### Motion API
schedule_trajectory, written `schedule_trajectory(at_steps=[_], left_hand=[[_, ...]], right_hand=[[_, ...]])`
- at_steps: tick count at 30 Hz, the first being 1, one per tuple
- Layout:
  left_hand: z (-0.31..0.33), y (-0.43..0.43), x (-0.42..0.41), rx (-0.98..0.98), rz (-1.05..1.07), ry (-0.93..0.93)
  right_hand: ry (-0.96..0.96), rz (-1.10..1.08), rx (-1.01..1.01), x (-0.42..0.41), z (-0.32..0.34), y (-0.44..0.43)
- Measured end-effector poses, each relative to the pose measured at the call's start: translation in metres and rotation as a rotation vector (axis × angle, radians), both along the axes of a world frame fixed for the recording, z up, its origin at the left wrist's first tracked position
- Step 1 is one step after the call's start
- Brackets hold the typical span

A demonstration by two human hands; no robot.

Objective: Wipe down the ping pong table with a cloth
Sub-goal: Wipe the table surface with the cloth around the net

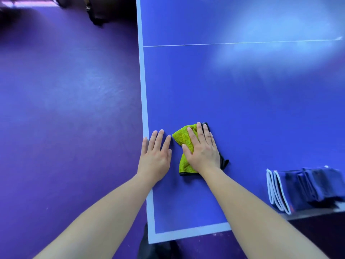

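Note:
The blue ping pong table (242, 101) fills the right of the head view, with a pale border along its left and near edges. A crumpled yellow-green cloth (182, 141) with a dark edge lies near the table's left side. My right hand (202, 149) presses flat on the cloth, covering its right half. My left hand (155, 155) rests flat on the bare table just left of the cloth, fingers spread, fingertips near the left border; it holds nothing.
A folded dark blue net with white trim (302, 189) lies at the table's near right edge. A thin white centre line (242, 43) crosses the table farther off. Purple floor (71, 109) lies to the left, with dark furniture (97, 14) at the top.

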State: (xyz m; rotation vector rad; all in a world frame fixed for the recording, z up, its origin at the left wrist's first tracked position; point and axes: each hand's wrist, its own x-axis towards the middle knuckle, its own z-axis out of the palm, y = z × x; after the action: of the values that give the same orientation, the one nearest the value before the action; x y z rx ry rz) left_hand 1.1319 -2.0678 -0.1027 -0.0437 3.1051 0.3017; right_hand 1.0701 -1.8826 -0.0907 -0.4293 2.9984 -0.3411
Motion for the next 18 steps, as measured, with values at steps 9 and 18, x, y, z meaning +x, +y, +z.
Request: schedule_trajectory(at_steps=[9,18], left_hand=[[0.005,0.045,0.138,0.005,0.109,-0.015],[0.01,0.051,0.209,-0.013,0.191,-0.013]], right_hand=[[0.006,0.002,-0.005,0.127,0.0,0.054],[0.028,-0.074,-0.008,0.182,0.0,0.058]])
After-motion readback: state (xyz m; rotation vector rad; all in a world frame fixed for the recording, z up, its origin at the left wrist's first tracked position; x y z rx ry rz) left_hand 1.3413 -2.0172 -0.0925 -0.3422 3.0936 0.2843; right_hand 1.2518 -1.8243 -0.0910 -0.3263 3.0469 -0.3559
